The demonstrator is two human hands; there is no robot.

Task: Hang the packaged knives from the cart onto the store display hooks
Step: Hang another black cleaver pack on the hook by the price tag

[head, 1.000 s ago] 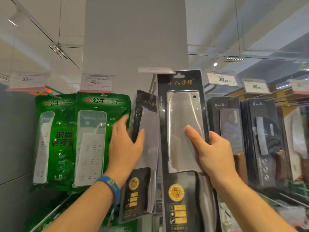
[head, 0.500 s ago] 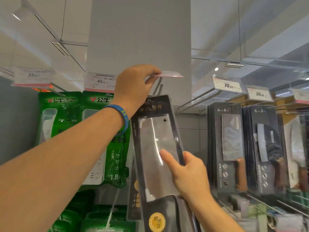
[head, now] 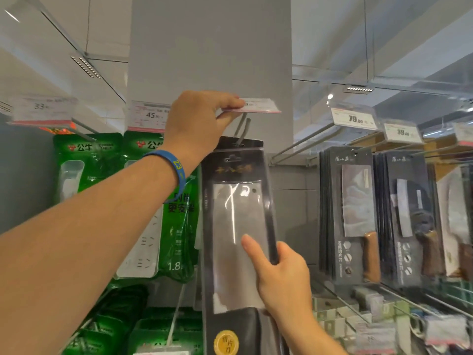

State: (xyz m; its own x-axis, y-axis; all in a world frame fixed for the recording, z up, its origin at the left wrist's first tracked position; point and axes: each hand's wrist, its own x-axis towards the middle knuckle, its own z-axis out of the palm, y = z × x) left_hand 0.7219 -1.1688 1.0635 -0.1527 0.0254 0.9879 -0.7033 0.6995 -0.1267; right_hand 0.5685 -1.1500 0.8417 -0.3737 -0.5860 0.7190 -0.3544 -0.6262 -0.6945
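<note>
Pinching the price tag [head: 258,106], the left hand [head: 197,121] is raised; the right hand [head: 284,275] grips the packaged knife [head: 235,226].

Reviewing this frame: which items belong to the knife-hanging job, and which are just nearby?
Job: packaged knife, display hook, price tag, left hand, right hand.
Nearby: green power-strip packs, hung knives on the right, 79 price label.

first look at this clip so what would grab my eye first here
The tall black cleaver pack with a clear plastic window fills the centre, gripped at its right edge by the right hand. Above it the left hand, wearing a blue wristband, pinches a white price tag over the metal hook. Green power-strip packs hang left.
</note>
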